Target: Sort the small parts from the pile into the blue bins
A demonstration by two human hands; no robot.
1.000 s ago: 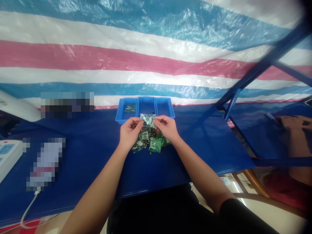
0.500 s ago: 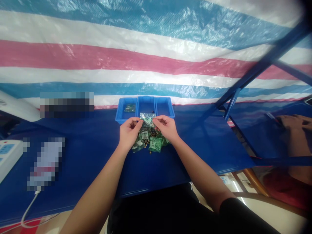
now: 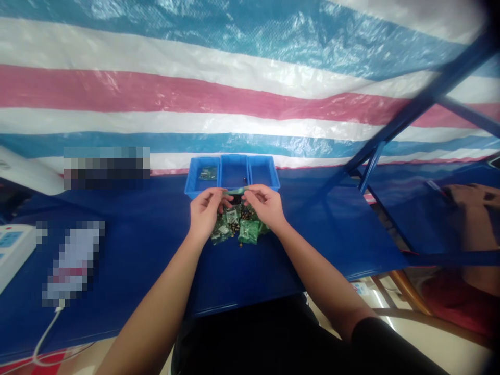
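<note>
Between them, my left hand (image 3: 205,211) and my right hand (image 3: 266,204) pinch the two ends of a small clear plastic bag (image 3: 235,191), seen nearly edge-on with a greenish tint. What lies inside it cannot be made out at this angle. Right below my hands is a pile of small plastic bags (image 3: 249,232) with greenish and dark contents, and small dark and brass-coloured parts lie among them. Behind my fingers stand three joined blue bins. The left bin (image 3: 190,179) holds a few bagged pieces, the middle bin (image 3: 234,160) has a small dark part, and the right bin (image 3: 265,162) is behind my right hand.
A blue table (image 3: 148,250) carries everything. At the left are a blurred-out phone-like object (image 3: 76,260) with a white cable (image 3: 41,338) and a white device (image 3: 13,250). Blue metal bars (image 3: 375,161) rise at the right, beyond which another person's arm (image 3: 474,224) shows.
The bag between my hands has tipped from showing its flat face to nearly edge-on. My left fingers have spread a little beneath it. The pile has stayed put.
</note>
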